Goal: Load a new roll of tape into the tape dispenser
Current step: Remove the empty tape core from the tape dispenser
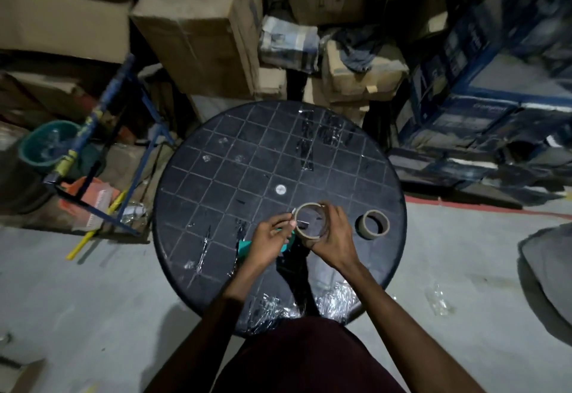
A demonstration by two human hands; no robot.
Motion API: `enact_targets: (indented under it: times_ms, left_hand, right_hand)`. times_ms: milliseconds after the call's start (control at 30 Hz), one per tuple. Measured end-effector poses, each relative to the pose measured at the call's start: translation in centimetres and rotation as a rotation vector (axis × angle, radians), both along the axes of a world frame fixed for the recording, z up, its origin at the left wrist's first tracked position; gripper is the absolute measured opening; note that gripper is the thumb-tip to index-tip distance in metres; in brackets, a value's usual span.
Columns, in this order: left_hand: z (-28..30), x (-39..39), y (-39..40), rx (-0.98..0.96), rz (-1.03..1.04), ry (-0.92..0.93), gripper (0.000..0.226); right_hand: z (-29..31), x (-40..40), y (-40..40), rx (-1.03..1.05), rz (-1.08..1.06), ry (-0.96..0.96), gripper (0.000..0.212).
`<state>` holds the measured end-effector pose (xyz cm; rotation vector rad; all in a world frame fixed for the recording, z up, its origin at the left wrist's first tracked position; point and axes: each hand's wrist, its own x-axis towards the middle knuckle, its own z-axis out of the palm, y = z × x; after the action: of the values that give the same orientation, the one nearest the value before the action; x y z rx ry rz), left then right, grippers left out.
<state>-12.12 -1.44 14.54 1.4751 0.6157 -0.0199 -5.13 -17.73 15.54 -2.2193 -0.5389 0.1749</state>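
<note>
My right hand [332, 236] grips a tan roll of tape [311, 221], held on edge just above the round black table [216, 176]. My left hand [270, 238] pinches the roll's loose end at its left rim. Under my left hand lies the teal tape dispenser [244, 247], mostly hidden by my fingers. A second tan roll [373, 224] lies flat on the table to the right, apart from both hands.
Scraps of clear tape stick to the tabletop, thickest at its near edge [334, 296]. Cardboard boxes [201, 27] stand stacked behind the table, blue cartons [483, 92] at the right. A blue metal frame [123, 151] and a green bucket [46, 145] stand at the left.
</note>
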Motion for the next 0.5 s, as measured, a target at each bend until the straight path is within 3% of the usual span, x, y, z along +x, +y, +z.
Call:
enact_targets:
  times_ms: [233, 367, 500]
  left_hand:
    - [2.4, -3.5, -0.5, 0.004, 0.388, -0.123, 0.027]
    - [3.1, -6.2, 0.5, 0.11, 0.594, -0.141, 0.032]
    - [3.3, -9.2, 1.4, 0.315, 0.585, -0.146, 0.041]
  right_hand:
    - [3.1, -0.5, 1.4, 0.229, 0.187, 0.113, 0.072]
    - [4.2, -1.6, 3.5, 0.281, 0.334, 0.177, 0.069]
    - [3.9, -3.0, 6.1, 0.268, 0.452, 0.199, 0.073]
